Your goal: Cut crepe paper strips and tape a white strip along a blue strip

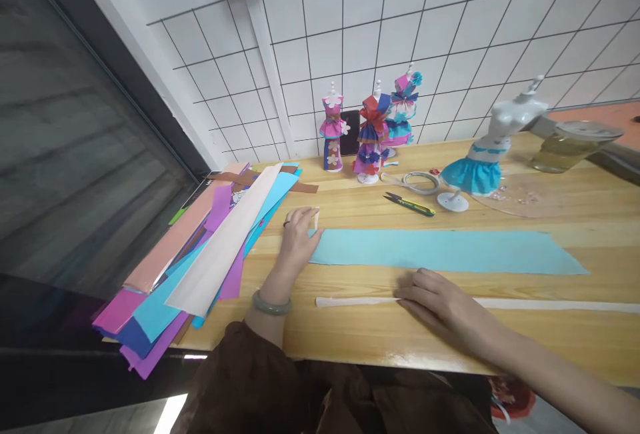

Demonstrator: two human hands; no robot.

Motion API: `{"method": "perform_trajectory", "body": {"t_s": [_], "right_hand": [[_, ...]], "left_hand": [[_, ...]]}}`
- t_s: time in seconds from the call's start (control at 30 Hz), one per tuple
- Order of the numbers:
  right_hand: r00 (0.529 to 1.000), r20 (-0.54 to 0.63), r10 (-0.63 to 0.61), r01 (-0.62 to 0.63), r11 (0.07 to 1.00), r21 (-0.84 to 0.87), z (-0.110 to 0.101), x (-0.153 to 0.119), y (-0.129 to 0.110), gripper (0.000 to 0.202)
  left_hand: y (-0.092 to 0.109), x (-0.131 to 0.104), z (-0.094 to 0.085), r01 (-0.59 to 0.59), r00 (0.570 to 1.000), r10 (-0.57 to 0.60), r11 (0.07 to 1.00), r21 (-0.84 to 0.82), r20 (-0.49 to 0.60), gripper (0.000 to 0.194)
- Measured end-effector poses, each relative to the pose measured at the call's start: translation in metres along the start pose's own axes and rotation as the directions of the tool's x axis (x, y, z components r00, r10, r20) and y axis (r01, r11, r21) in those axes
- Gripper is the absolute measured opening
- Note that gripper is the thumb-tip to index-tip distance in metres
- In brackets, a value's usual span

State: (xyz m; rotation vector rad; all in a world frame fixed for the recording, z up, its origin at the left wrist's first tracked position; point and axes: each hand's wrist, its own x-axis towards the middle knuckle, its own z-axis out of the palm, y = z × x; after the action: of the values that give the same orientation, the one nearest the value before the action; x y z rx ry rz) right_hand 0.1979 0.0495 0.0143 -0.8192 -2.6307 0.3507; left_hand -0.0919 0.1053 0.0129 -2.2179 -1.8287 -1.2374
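Nearest are the brown sleeve [235, 384] and the front edge of the table [360, 347]. The right hand [443, 301] rests palm down, fingers together and slightly bent, over a long white strip [555, 304] that lies along the near side of the table; whether the fingertips pinch it, I cannot tell. The left hand [299, 239], with a green bracelet [271, 305] on its wrist, lies at the left end of a wide light blue strip [440, 249]. Its thumb stands apart from its forefinger, with a small white piece [317, 219] between them; I cannot tell whether it is gripped. The blue strip lies flat, beyond the white one and apart from it.

To the left is a pile of coloured paper, a pale pink sheet [227, 244] on top. Beyond the blue strip lie yellow-and-black snips [414, 205], a roll of tape [423, 192] and a white round stand [453, 203]. Near the stand, a white dress form [506, 117] in a blue skirt leans to the right, with a jar [557, 151] further right. At the back, by the tiled wall [315, 17], stand a pink doll form [332, 129], a red-and-blue one [373, 131] and a pink-and-turquoise one [401, 111].
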Motion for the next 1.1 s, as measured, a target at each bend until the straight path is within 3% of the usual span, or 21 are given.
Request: {"method": "perform_trajectory", "body": {"t_s": [0.07,0.13,0.23,0.3,0.4,0.47,0.53,0.6,0.67,0.73,0.83,0.93,1.03,1.1], "right_hand": [[1.0,0.015,0.021,-0.022,0.997,0.068,-0.003,0.001,0.0,0.02],[0.998,0.045,0.052,-0.058,0.988,0.145,-0.008,0.004,-0.001,0.019],[0.988,0.102,0.112,-0.134,0.962,0.237,-0.019,0.012,0.001,0.021],[0.98,0.145,0.135,-0.17,0.949,0.265,-0.027,0.021,0.005,0.023],[0.968,0.21,0.136,-0.197,0.932,0.304,-0.033,0.037,0.014,0.025],[0.954,0.258,0.15,-0.235,0.912,0.336,-0.033,0.048,0.023,0.025],[0.939,0.299,0.171,-0.278,0.89,0.363,-0.028,0.056,0.032,0.025],[0.931,0.317,0.178,-0.297,0.875,0.381,-0.023,0.061,0.04,0.025],[0.934,0.313,0.171,-0.291,0.872,0.394,-0.018,0.062,0.045,0.027],[0.94,0.295,0.171,-0.282,0.876,0.392,-0.015,0.061,0.047,0.027],[0.95,0.263,0.168,-0.26,0.892,0.37,-0.014,0.059,0.046,0.027],[0.963,0.235,0.135,-0.212,0.914,0.345,-0.013,0.058,0.044,0.025],[0.974,0.207,0.095,-0.157,0.939,0.307,-0.014,0.057,0.042,0.023],[0.979,0.19,0.071,-0.125,0.949,0.288,-0.015,0.057,0.041,0.023]], "left_hand": [[0.006,0.0,-0.001,0.002,1.0,-0.001,0.994,-0.113,0.009,0.031],[0.008,0.0,0.0,0.076,0.997,-0.073,0.963,-0.26,0.02,0.023],[0.005,0.001,0.0,0.22,0.974,-0.219,0.855,-0.47,0.058,0.024],[-0.002,0.002,-0.001,0.271,0.958,-0.28,0.809,-0.521,0.064,0.027],[-0.011,0.003,-0.003,0.291,0.948,-0.318,0.833,-0.47,0.023,0.029],[-0.013,0.003,-0.004,0.257,0.963,-0.267,0.878,-0.404,0.033,0.031],[-0.01,0.002,-0.004,0.183,0.982,-0.156,0.93,-0.318,0.106,0.034],[-0.006,0.0,-0.002,0.115,0.973,-0.069,0.973,-0.199,0.222,0.037],[-0.004,-0.001,0.001,0.089,0.944,-0.066,0.994,-0.057,0.324,0.039],[-0.007,-0.002,0.002,0.099,0.927,-0.124,0.991,0.086,0.355,0.04],[-0.021,0.0,-0.003,0.2,0.926,-0.271,0.943,0.267,0.263,0.039],[-0.035,0.001,-0.011,0.338,0.919,-0.387,0.872,0.353,0.076,0.034],[-0.038,0.001,-0.016,0.28,0.96,-0.268,0.915,0.289,-0.081,0.032],[-0.033,-0.001,-0.015,0.195,0.981,-0.19,0.957,0.213,-0.044,0.033]]}}
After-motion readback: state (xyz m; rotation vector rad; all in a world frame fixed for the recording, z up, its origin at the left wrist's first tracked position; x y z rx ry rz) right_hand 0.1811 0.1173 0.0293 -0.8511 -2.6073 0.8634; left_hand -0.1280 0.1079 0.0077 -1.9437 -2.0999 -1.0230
